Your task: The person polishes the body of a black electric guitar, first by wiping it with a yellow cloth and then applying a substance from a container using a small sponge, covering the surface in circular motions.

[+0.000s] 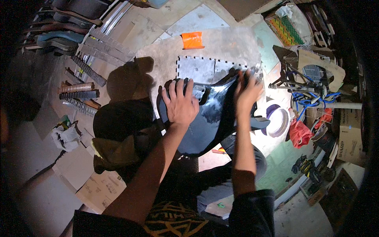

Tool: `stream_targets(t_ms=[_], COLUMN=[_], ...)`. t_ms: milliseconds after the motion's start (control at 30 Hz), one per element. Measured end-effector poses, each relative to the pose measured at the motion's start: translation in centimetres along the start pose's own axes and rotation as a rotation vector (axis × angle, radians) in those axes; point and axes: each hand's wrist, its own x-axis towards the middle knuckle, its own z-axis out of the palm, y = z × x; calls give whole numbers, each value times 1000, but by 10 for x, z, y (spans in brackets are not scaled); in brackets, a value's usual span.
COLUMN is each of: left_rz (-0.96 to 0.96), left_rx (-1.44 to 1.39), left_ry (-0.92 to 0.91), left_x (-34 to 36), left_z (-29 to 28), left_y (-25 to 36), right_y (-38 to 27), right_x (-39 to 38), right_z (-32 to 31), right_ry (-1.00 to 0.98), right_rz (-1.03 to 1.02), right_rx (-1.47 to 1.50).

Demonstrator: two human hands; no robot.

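A black, glossy motorcycle seat (pixel 206 120) lies across my lap in front of me, its broad part to the left and a narrower part reaching to the upper right. My left hand (pixel 181 103) rests on the seat's upper left part, fingers spread and lying over it. Beside those fingers is a small dark fitting (pixel 200 93) on the seat. At the seat's right edge is my right hand (pixel 248 93), raised and smeared by motion. Whether its fingers hold anything cannot be made out.
Beyond the seat lie grey foam mats (pixel 195 69) and an orange sheet (pixel 192 40). A round white container (pixel 277 121), red cloth (pixel 301 134) and blue cords (pixel 312 98) sit right. Left are coil springs (pixel 79 106), cardboard (pixel 100 191) and racked seats (pixel 63 37).
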Motion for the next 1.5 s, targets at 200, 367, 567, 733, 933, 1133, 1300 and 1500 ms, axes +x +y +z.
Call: stream_targets(t_ms=[200,367,567,733,933,1133,1300,1500], left_rz=[-6,-3,0,18,-7,15,15,-1], left_rx=[13,-27,-1,0,6,19,13,0], left_ry=[25,14,-5,0,-13,17,26,7], left_x=[2,2,0,-1,-2,-1,1,2], left_z=[4,0,2,-1,2,2,5,1], left_y=[-7,1,-5,-1,-3,-1,-6,0], right_y=[-53,-28,-44,-37,-43,-29,-48,-15], right_x=[-78,14,-116,3,-123,16,-91,39], right_z=[-34,-23,-38,-30,-48,-25,-30,-22], right_ry=[-188,29,-115,30,-99,62,-119,30], right_rz=[-28,10,14,4,-50,21,135,63], right_rx=[59,-14,62,58,27,-8,100,-21])
